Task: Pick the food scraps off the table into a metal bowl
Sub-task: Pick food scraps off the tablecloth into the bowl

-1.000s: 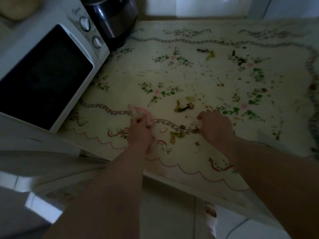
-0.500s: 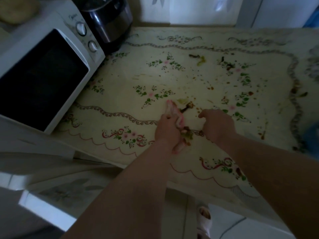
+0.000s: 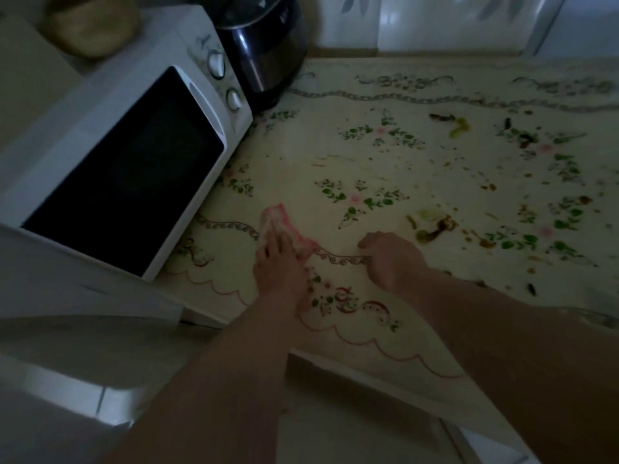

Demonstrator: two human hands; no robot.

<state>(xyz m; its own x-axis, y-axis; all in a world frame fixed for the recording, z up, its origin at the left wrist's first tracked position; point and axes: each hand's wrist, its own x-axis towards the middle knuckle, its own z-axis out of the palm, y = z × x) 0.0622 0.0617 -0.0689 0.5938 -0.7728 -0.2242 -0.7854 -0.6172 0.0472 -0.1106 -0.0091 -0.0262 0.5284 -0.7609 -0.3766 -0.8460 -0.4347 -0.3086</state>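
Since the earlier frame the left hand has slid its pink cloth left (pressed flat); the curled right hand hides its grasp. Food scraps remain on the table; no bowl visible.

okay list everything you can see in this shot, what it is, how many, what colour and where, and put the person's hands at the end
microwave: one, white with dark door, left end of the table.
cooker pot: one, dark and shiny, behind the microwave.
tablecloth: one, cream with floral print, covering the table.
food scraps: several clumps, brown and green; nearest lies just beyond the right hand, others farther back, with small crumbs scattered to the right.
cloth: one, pink and white, under the left hand.
metal bowl: none in view.
left hand: pressing the cloth on the table.
right hand: curled, on the tablecloth near the front edge.
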